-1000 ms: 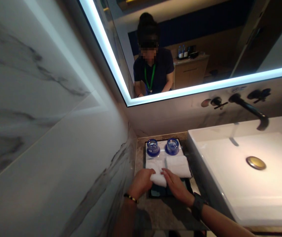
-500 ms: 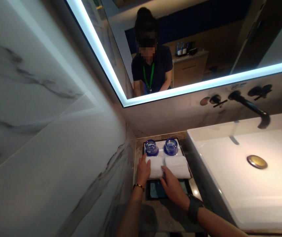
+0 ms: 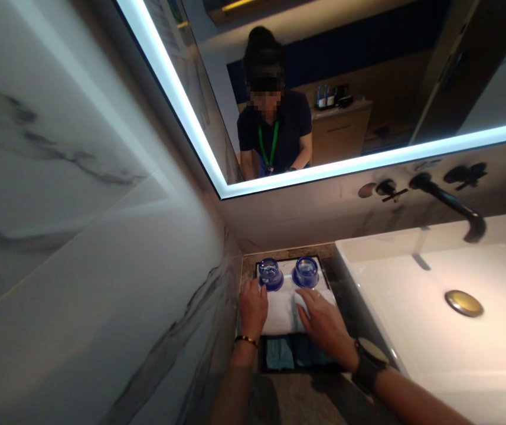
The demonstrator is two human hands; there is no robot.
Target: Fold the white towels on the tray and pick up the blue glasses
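Two rolled white towels lie side by side on a dark-edged tray. At the outer end of the left towel, my left hand rests with its fingers apart. My right hand is laid over the right towel, thumb spread from the fingers, and covers much of it. Behind the towels, a left blue glass and a right blue glass appear to stand upside down. Teal packets lie in the tray's front part, partly under my right wrist.
A white basin rises close on the right, with a black spout above it. The marble wall borders the tray's left side. A lit mirror hangs above and reflects a person.
My right hand has moved right, from the gap between the towels onto the right towel. My left hand has shifted slightly left, to the left towel's outer end. The view has tilted slightly up.
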